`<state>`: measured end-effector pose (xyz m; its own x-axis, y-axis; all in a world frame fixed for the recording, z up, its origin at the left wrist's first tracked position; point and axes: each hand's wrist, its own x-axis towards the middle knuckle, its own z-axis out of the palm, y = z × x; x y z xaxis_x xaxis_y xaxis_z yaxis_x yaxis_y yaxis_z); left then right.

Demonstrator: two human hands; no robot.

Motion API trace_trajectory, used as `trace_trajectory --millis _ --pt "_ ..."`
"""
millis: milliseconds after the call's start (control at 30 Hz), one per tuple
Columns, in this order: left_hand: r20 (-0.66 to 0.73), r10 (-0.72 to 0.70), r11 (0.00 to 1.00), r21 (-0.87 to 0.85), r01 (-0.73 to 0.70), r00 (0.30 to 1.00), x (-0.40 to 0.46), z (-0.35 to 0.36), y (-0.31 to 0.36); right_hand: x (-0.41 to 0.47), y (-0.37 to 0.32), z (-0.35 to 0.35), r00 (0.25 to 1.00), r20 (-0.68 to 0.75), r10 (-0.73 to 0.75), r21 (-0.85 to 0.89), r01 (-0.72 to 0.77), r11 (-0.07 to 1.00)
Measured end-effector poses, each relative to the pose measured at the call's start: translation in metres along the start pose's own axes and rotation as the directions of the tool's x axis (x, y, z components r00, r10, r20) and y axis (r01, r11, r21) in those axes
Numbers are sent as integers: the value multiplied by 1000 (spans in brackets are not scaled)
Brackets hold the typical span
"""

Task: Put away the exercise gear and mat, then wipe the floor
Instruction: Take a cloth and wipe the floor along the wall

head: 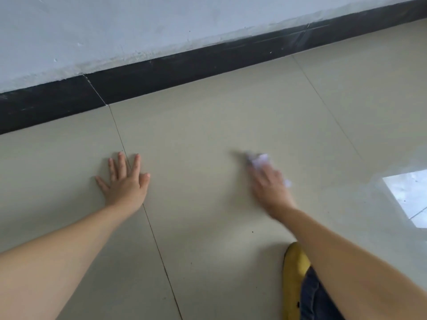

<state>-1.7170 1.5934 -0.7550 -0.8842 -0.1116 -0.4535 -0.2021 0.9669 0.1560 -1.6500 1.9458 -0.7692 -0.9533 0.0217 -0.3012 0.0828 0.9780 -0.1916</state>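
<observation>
Two bare hands work the floor [208,139]: no exercise gear or mat is in view, so the putting away looks done and the wiping is under way.

Nearest, a yellow shoe [294,273] and a dark blue trouser leg [316,296] sit at the lower right. The left hand [126,181] lies flat, fingers spread, across a thin tile joint; the right hand [269,183], blurred, presses a crumpled white tissue [260,160] to the glossy beige tile. Beyond run a black skirting strip [161,77] and a rough pale wall [138,24].
</observation>
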Motion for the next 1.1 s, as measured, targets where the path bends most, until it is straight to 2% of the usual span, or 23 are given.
trace_trajectory --millis 33,100,167,200,267,333,367,400,433,467,500,533,567,600,667,700,733,800,867,933,1000,1033,1100 --pt "10 -11 1000 -2 11 1000 0 -2 3 7 25 -17 977 -12 211 83 -209 974" --pt "5 -33 999 4 33 999 -2 -6 9 21 57 -44 846 25 533 241 -522 818" --pt "-36 -27 1000 16 27 999 -7 -8 17 35 50 -58 749 71 659 270 -651 710" --pt "-59 -13 1000 15 14 998 -11 -7 22 43 34 -50 749 63 659 246 -652 718" --pt "-85 -1 1000 -8 1 996 -19 -3 32 52 -24 -28 881 -34 472 158 -462 873" --pt "-106 -64 994 -92 54 992 -26 5 41 60 -96 -8 992 -121 41 56 -35 998" --pt "-119 -129 981 -163 109 984 -28 8 44 65 -130 -1 969 -82 -232 -10 232 973" --pt "-131 -204 955 -247 167 970 -28 10 47 71 -157 1 872 49 -487 -42 489 871" --pt "-139 -269 924 -318 214 953 -27 12 49 80 -173 -2 729 189 -658 -31 674 738" --pt "-145 -305 907 -346 240 941 -26 12 51 94 -174 -8 591 282 -755 -13 790 613" --pt "-153 -314 910 -330 251 937 -25 13 52 109 -163 -17 507 302 -807 -14 849 528" --pt "-163 -311 919 -302 253 936 -25 14 51 123 -143 -25 491 279 -825 -65 867 494" --pt "-171 -306 928 -274 253 937 -24 15 49 139 -115 -30 561 249 -790 -120 827 549" --pt "-168 -302 935 -246 257 938 -24 16 49 153 -80 -38 690 184 -700 -141 723 676" --pt "-138 -299 943 -197 270 944 -23 17 50 173 -6 -64 945 16 -325 -81 325 942" --pt "-121 -304 943 -181 281 945 -23 18 52 179 22 -77 995 -25 -93 -12 93 996" --pt "-101 -313 941 -169 294 944 -22 17 54 183 38 -88 992 -49 114 57 -111 992" --pt "-49 -337 933 -149 327 940 -19 17 61 192 35 -92 913 -49 404 147 -393 907" --pt "-35 -367 920 -158 358 929 -18 17 71 195 -8 -80 876 -71 478 161 -463 872" --pt "-88 -401 901 -217 376 912 -22 18 83 187 -69 -58 957 -121 264 107 -252 962" --pt "-135 -456 869 -283 407 880 -31 22 96 173 -138 -34 991 -59 -120 25 121 992" --pt "-110 -489 846 -303 439 866 -38 25 103 165 -172 -25 949 24 -315 -3 315 949" --pt "1 -561 777 -342 528 828 -49 33 115 150 -229 -14 751 226 -621 -26 642 766"
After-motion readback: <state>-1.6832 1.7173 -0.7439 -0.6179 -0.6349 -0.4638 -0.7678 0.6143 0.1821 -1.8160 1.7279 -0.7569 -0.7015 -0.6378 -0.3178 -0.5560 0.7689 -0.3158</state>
